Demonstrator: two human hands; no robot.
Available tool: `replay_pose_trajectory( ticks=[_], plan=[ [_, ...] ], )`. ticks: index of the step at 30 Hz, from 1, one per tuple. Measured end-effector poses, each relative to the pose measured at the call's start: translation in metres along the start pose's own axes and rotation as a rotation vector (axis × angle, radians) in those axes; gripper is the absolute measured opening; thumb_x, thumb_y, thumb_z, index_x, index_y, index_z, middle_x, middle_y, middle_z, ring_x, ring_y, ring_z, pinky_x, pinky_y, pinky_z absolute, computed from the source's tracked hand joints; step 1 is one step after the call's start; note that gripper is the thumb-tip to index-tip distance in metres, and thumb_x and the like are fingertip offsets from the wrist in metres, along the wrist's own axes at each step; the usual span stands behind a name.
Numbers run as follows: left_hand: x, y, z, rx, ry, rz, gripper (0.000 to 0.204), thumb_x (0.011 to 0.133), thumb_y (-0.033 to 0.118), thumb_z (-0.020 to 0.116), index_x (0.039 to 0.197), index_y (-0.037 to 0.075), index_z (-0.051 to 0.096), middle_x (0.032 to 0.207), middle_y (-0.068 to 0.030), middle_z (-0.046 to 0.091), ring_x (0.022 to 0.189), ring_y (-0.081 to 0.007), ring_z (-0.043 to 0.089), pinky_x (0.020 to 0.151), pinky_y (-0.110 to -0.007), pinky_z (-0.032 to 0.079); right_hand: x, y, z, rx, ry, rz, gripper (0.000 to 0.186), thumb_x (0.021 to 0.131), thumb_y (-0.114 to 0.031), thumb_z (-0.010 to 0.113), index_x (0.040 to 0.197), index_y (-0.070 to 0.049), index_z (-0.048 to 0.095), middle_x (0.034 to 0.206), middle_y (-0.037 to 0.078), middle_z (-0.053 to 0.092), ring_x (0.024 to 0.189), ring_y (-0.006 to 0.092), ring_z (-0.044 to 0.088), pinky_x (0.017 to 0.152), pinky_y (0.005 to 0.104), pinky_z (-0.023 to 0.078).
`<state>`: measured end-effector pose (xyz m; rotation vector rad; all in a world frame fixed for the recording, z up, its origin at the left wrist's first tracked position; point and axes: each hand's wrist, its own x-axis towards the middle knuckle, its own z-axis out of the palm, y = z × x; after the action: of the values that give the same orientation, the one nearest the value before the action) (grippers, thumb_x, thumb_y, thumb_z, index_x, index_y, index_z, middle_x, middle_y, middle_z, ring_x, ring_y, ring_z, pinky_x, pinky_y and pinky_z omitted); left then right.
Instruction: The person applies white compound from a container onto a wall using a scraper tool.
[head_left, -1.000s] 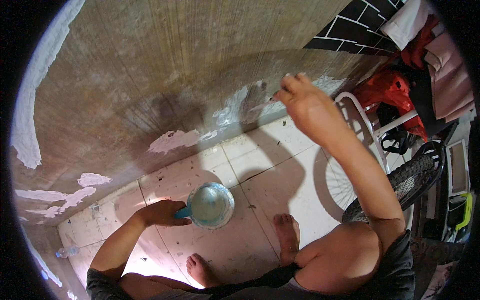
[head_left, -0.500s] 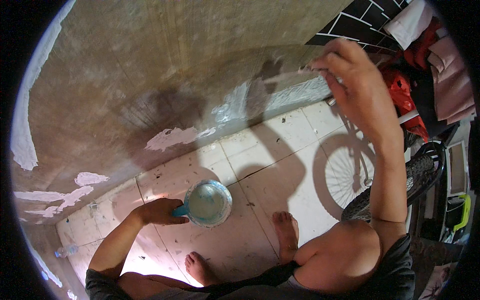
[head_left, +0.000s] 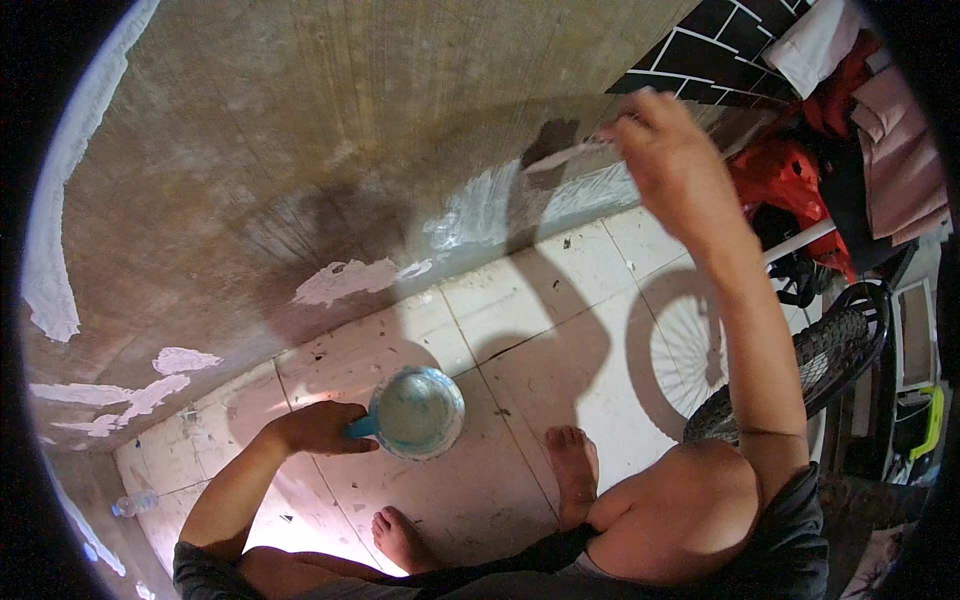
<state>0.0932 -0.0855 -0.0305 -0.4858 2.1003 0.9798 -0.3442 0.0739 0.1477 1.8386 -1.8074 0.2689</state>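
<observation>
Wall [head_left: 400, 120] ahead of us, our right hand [head_left: 662, 150] nearer it; our left hand [head_left: 320, 428] grips the blue-handled dipper [head_left: 457, 411] to its right, right pinches a slim pale blade [head_left: 562, 157], long axis pointing left.

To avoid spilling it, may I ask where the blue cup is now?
In the head view, the blue cup is slightly left of centre, its handle in the left hand.

Left hand [head_left: 325, 428] low, curled in grip; right hand [head_left: 668, 150] raised ahead, pinching.
</observation>
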Motion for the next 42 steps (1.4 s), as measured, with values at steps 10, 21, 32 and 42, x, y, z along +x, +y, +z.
replay_pose_trajectory(
  ticks=[10, 21, 32, 42],
  plan=[
    [-0.008, 0.017, -0.009, -0.038, 0.043, 0.028, 0.055, 0.090, 0.056, 0.065, 0.107, 0.004, 0.064, 0.095, -0.0179, 0.070, 0.089, -0.0324, 0.067, 0.079, -0.042, 0.051, -0.020, -0.006, 0.025, 0.062, -0.126, -0.008, 0.023, 0.078, 0.002, 0.060, 0.099, -0.002, 0.069, 0.105, 0.013, 0.058, 0.100, 0.0335, 0.058, 0.087, 0.0419, 0.052],
    [-0.008, 0.012, -0.003, -0.019, 0.019, 0.015, 0.052, 0.090, 0.055, 0.066, 0.105, 0.005, 0.064, 0.095, -0.0173, 0.070, 0.088, -0.0321, 0.067, 0.079, -0.042, 0.051, -0.068, -0.027, 0.112, 0.154, -0.333, -0.002, 0.020, 0.082, -0.006, 0.060, 0.099, 0.000, 0.068, 0.119, 0.016, 0.059, 0.108, 0.0347, 0.059, 0.090, 0.0420, 0.055],
    [-0.006, 0.011, -0.002, -0.036, 0.003, -0.006, 0.054, 0.089, 0.054, 0.069, 0.112, 0.006, 0.062, 0.096, -0.0146, 0.066, 0.078, -0.0207, 0.068, 0.069, -0.035, 0.058, -0.072, -0.032, 0.132, 0.140, -0.277, -0.013, 0.030, 0.081, -0.003, 0.059, 0.109, -0.002, 0.069, 0.115, 0.012, 0.059, 0.109, 0.0327, 0.057, 0.090, 0.0390, 0.053],
    [-0.001, -0.003, 0.003, 0.018, 0.033, 0.078, 0.057, 0.090, 0.060, 0.064, 0.106, 0.005, 0.062, 0.095, -0.0179, 0.066, 0.074, -0.0282, 0.069, 0.072, -0.040, 0.056, -0.022, 0.003, 0.019, 0.113, -0.107, 0.033, 0.021, 0.080, -0.004, 0.064, 0.100, -0.003, 0.066, 0.107, 0.016, 0.057, 0.103, 0.0379, 0.058, 0.087, 0.0453, 0.051]
  ],
)
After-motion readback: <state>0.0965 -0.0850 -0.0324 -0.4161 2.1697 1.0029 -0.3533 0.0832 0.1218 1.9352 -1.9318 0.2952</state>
